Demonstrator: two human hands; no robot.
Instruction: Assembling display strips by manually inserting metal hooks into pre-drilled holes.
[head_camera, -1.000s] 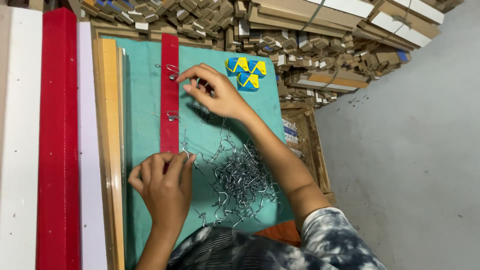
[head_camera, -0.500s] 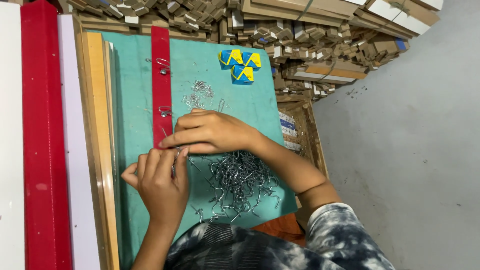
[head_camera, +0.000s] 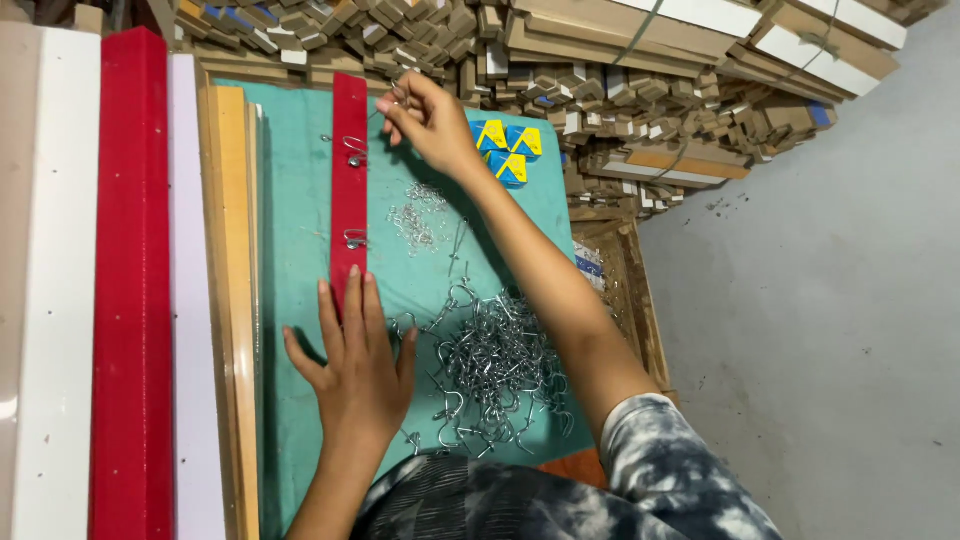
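A narrow red strip (head_camera: 349, 170) lies lengthwise on a teal mat (head_camera: 290, 220), with two small metal hooks (head_camera: 355, 150) fixed to it. My left hand (head_camera: 355, 365) rests flat on the near end of the strip, fingers spread, holding nothing. My right hand (head_camera: 428, 118) reaches to the strip's far end and pinches a small metal hook between its fingertips. A heap of silver metal hooks (head_camera: 495, 365) lies on the mat near my right forearm. A smaller scatter of tiny metal pieces (head_camera: 415, 220) lies mid-mat.
Long red (head_camera: 130, 290), white (head_camera: 45, 300) and wooden (head_camera: 230, 250) boards lie along the left. Stacked cardboard pieces and bundled boxes (head_camera: 640, 90) fill the far side. Blue-and-yellow packets (head_camera: 507, 145) sit at the mat's far corner. Grey floor (head_camera: 830, 330) lies to the right.
My right hand has moved from beside my left hand up to the strip's far end, holding a hook. My left hand has flattened onto the strip.
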